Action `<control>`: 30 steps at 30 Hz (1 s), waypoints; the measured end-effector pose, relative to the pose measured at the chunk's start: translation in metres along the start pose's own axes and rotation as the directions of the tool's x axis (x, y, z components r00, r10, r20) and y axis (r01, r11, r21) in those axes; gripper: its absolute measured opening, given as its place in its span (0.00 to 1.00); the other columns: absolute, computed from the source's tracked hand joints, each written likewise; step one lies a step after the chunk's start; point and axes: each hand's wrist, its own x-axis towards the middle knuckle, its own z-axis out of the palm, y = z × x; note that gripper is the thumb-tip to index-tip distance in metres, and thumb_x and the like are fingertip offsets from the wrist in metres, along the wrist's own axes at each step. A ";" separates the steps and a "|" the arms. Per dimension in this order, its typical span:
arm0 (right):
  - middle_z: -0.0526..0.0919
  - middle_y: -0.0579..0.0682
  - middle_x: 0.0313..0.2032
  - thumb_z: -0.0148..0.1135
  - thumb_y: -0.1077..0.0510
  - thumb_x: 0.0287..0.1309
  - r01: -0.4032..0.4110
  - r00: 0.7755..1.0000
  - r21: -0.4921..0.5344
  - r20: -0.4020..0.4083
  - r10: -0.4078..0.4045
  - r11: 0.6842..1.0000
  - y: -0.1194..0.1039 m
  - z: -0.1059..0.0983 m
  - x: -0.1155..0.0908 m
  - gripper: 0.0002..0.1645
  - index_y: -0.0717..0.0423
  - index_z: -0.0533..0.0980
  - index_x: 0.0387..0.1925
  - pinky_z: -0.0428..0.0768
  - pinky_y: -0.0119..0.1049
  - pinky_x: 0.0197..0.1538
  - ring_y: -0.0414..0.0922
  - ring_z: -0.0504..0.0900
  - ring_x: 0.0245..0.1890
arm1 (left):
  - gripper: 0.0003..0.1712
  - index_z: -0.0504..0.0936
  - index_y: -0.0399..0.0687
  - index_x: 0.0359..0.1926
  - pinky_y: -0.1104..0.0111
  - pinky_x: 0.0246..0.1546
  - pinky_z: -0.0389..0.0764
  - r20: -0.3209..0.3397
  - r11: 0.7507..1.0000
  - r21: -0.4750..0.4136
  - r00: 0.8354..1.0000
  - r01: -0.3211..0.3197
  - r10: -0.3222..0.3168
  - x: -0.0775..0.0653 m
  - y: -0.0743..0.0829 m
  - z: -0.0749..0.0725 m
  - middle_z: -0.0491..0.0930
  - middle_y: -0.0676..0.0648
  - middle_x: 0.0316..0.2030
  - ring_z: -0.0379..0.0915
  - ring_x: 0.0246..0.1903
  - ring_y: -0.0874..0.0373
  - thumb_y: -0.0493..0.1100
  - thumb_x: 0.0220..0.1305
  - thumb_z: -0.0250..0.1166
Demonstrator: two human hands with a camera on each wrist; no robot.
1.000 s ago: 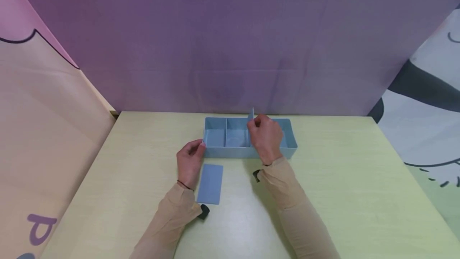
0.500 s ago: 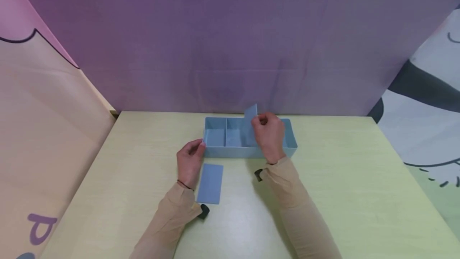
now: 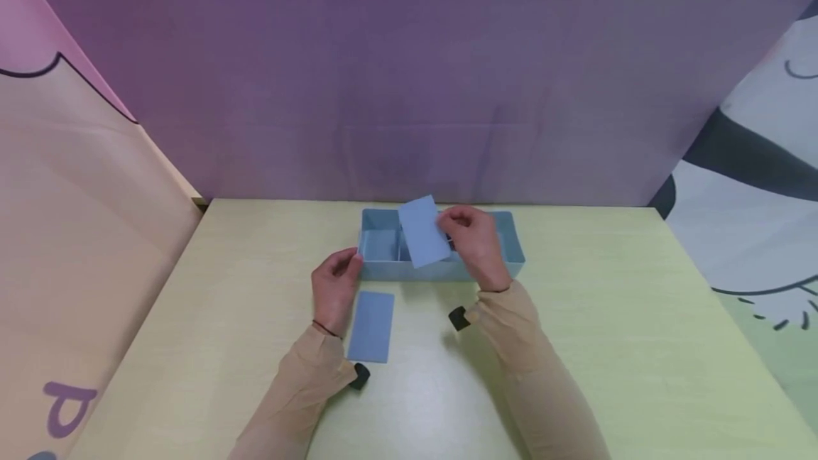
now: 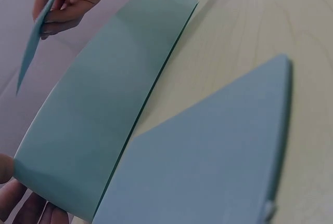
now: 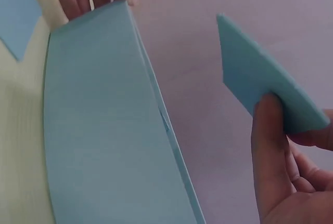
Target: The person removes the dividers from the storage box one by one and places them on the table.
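Note:
A light blue divided box (image 3: 390, 272) stands near the table's back edge, open side up, its compartments partly covered by what is over it. My left hand (image 3: 334, 289) pinches the box's left end at the rim, with fingers (image 4: 31, 206) against the end wall. Above the middle of the box, my right hand (image 3: 479, 243) pinches a flat blue divider panel (image 3: 422, 231) by its right edge, between thumb and fingers. In the right wrist view the raised panel (image 5: 255, 73) is clear of the box wall. A second blue panel (image 3: 371, 326) lies flat on the table beside my left wrist.
The pale wooden table (image 3: 607, 346) extends to both sides. A purple cloth backdrop (image 3: 409, 91) hangs right behind the box, with printed cloth (image 3: 57, 233) at the left. A small black piece (image 3: 459, 318) sits at my right sleeve's cuff.
My right hand has pulled the divider panel up from the box and turned it to the left, so its broad face now shows. The left hand stays at the box's end.

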 end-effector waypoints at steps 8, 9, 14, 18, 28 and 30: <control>0.82 0.53 0.35 0.63 0.61 0.59 -0.142 0.985 0.213 0.123 0.117 0.967 0.001 -0.001 -0.002 0.13 0.63 0.78 0.44 0.80 0.37 0.36 0.44 0.80 0.31 | 0.15 0.82 0.36 0.48 0.74 0.38 0.75 -0.003 1.000 -0.019 1.000 -0.007 0.007 0.011 -0.024 0.002 0.82 0.38 0.44 0.78 0.42 0.51 0.40 0.63 0.64; 0.82 0.53 0.36 0.63 0.61 0.59 -0.156 0.982 0.234 0.143 0.125 0.960 0.002 -0.002 -0.002 0.14 0.63 0.77 0.46 0.81 0.38 0.37 0.44 0.80 0.32 | 0.15 0.83 0.37 0.48 0.75 0.39 0.75 -0.005 1.000 -0.023 1.000 -0.005 0.005 0.012 -0.025 0.002 0.82 0.39 0.44 0.78 0.42 0.52 0.41 0.63 0.64; 0.80 0.54 0.39 0.61 0.65 0.60 -0.221 0.961 0.318 0.234 0.150 0.922 0.005 -0.005 -0.007 0.18 0.66 0.73 0.52 0.81 0.39 0.41 0.45 0.80 0.36 | 0.15 0.83 0.37 0.47 0.74 0.39 0.75 -0.016 0.999 -0.032 1.000 -0.010 0.009 0.013 -0.026 0.002 0.83 0.39 0.43 0.78 0.41 0.53 0.40 0.62 0.65; 0.80 0.51 0.37 0.60 0.67 0.60 -0.257 0.948 0.333 0.268 0.171 0.907 0.008 -0.005 -0.009 0.18 0.68 0.71 0.52 0.81 0.38 0.40 0.43 0.80 0.36 | 0.15 0.83 0.36 0.47 0.74 0.38 0.75 -0.018 0.999 -0.039 1.000 -0.012 0.012 0.014 -0.027 0.002 0.82 0.39 0.42 0.78 0.41 0.53 0.40 0.62 0.65; 0.78 0.53 0.35 0.59 0.68 0.59 -0.309 0.930 0.313 0.296 0.217 0.898 0.016 -0.006 -0.015 0.13 0.66 0.72 0.47 0.81 0.39 0.40 0.44 0.80 0.34 | 0.15 0.83 0.35 0.48 0.75 0.38 0.75 -0.022 0.999 -0.035 1.000 -0.021 0.020 0.014 -0.026 0.001 0.83 0.38 0.43 0.78 0.40 0.54 0.39 0.62 0.65; 0.77 0.53 0.37 0.59 0.67 0.60 -0.315 0.929 0.293 0.292 0.229 0.903 0.017 -0.008 -0.017 0.14 0.66 0.72 0.47 0.81 0.39 0.40 0.44 0.79 0.34 | 0.15 0.83 0.35 0.47 0.76 0.37 0.75 -0.023 0.999 -0.031 0.999 -0.026 0.026 0.014 -0.026 0.001 0.83 0.38 0.42 0.78 0.40 0.54 0.39 0.62 0.65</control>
